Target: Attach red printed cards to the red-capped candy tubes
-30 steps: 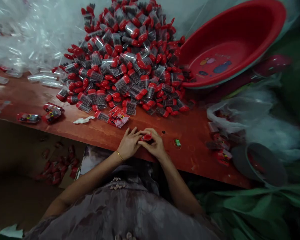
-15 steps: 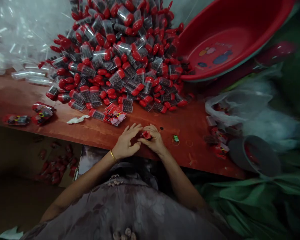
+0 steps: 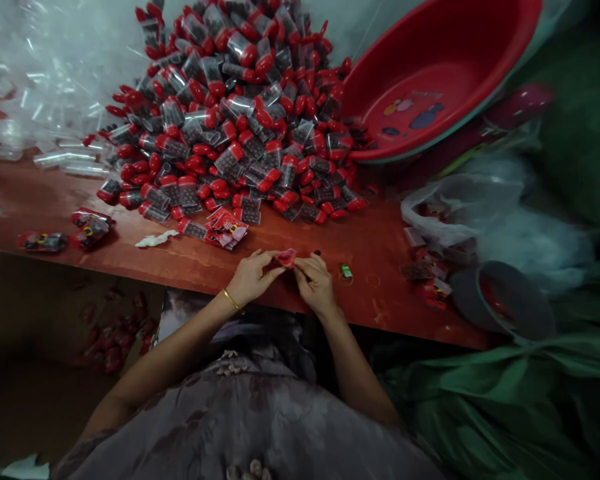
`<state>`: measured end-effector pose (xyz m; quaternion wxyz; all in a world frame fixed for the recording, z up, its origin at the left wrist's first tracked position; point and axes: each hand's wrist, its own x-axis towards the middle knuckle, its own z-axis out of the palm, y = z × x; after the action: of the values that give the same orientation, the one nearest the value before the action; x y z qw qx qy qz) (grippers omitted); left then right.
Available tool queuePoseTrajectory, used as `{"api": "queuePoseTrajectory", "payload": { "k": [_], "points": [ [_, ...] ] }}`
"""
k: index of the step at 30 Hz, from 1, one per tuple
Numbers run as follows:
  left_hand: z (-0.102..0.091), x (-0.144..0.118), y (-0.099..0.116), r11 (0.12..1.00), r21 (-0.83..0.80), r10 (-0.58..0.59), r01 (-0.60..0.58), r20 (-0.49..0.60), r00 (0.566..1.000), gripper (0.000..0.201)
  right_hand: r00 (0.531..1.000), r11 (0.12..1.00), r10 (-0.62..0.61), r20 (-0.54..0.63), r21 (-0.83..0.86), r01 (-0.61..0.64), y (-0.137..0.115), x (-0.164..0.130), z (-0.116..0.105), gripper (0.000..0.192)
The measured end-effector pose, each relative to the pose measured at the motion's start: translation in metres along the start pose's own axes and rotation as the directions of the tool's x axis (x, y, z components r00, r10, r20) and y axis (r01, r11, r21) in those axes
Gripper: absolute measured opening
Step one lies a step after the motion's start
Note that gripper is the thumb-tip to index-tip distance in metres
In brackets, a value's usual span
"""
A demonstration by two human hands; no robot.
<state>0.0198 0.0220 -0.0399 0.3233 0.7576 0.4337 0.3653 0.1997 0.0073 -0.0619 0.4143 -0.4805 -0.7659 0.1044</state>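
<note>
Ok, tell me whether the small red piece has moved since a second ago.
Yes, slightly: the small red piece, pinched between left hand and right hand, sits farther from the table edge, nearer the label stack.

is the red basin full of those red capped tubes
No, the red basin shows only its bare printed bottom, while the red-capped tubes lie heaped on the table beside it.

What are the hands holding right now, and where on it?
Both hands, left and right, pinch a small red piece at its opposite ends.
</note>
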Motion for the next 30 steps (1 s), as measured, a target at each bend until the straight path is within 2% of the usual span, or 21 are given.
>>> {"api": "queuePoseTrajectory", "payload": {
  "k": [5,8,18,24,30],
  "points": [
    [0.001,0.004,0.001,0.995,0.099,-0.025,0.02,0.044,0.999,0.027,0.996,0.986,-0.084,0.014,-0.144,0.085,-0.011,0.008,-0.007,0.013],
    [0.001,0.004,0.0,0.992,0.123,-0.042,0.034,0.063,0.997,0.031,0.996,0.98,-0.085,0.019,-0.181,0.087,-0.017,0.01,-0.009,0.014],
    [0.013,-0.002,-0.017,0.975,0.222,-0.026,-0.006,0.145,0.989,0.026,0.998,0.977,-0.046,0.036,-0.206,0.052,-0.016,0.001,0.002,0.018],
    [0.009,-0.004,-0.012,0.923,0.383,-0.085,0.019,0.155,0.984,0.026,0.996,0.966,-0.068,0.056,-0.246,0.08,-0.008,-0.004,0.012,0.014],
    [0.007,-0.002,-0.006,0.936,0.34,-0.162,0.087,0.199,0.966,0.025,0.997,0.98,-0.079,0.017,-0.18,0.081,-0.003,-0.008,0.012,0.015]
  ]
}}
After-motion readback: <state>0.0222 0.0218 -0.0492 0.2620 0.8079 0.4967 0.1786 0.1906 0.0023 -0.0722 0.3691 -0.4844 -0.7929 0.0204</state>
